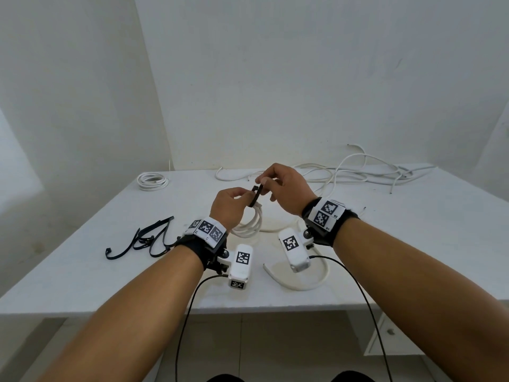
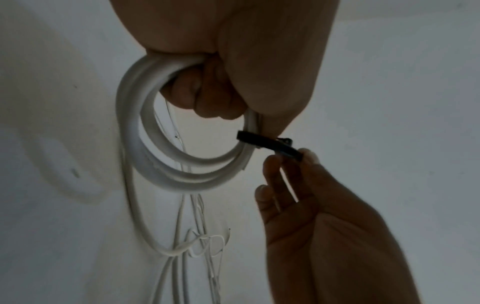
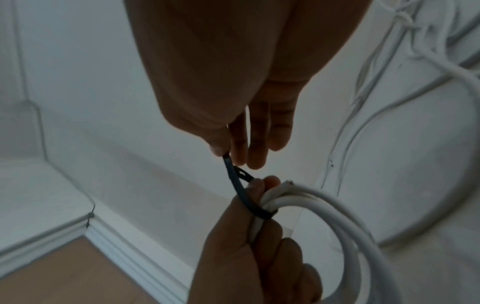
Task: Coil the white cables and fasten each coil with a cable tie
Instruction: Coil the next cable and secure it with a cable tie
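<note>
My left hand (image 1: 242,195) grips a small coil of white cable (image 1: 252,223) and holds it upright above the table. A black cable tie (image 1: 255,196) is looped round the coil's top strands, as the left wrist view shows: cable tie (image 2: 267,143), coil (image 2: 153,148). My right hand (image 1: 263,183) pinches the tie's free end between thumb and forefinger, just right of the left hand. In the right wrist view the tie (image 3: 240,191) curves from my right fingertips (image 3: 221,151) down to the coil (image 3: 337,216) in the left fist (image 3: 249,246).
A heap of spare black cable ties (image 1: 150,239) lies on the white table (image 1: 413,257) at the left. One tied coil (image 1: 153,182) sits at the back left. Loose white cables (image 1: 355,172) sprawl across the back right. A short curved cable piece (image 1: 305,283) lies near the front edge.
</note>
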`<state>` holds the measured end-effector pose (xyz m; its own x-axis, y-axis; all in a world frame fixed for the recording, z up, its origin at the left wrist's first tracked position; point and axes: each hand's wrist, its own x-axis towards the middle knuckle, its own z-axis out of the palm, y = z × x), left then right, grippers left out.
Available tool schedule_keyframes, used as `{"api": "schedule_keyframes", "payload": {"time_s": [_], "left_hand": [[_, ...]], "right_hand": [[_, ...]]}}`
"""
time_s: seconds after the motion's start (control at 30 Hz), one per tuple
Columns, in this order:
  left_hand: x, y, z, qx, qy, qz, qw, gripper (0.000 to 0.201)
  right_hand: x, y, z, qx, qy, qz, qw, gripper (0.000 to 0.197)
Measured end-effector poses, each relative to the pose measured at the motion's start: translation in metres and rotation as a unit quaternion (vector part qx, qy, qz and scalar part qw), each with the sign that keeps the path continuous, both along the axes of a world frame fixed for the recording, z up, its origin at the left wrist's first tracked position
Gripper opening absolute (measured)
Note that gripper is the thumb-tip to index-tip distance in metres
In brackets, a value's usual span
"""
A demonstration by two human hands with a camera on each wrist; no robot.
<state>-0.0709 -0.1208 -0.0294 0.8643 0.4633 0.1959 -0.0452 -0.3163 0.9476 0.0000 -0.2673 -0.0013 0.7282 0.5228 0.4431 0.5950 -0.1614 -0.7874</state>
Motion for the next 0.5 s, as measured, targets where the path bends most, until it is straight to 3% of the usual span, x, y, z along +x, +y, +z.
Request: {"api": "schedule_keyframes", "payload": {"time_s": [0.17,0.5], "left_hand": [[0.006,0.002,0.001,-0.067,0.015,0.048,0.996,0.02],[0.004,-0.005,-0.002,-0.031,0.01,0.027,0.999,0.024]], "right_hand": [[-0.008,0.005,-0.008,0.115,0.12,-0.001,0.986,0.003],[-0.011,0.014,-0.011,0.012,0.015,-0.067,0.998,0.016]]}}
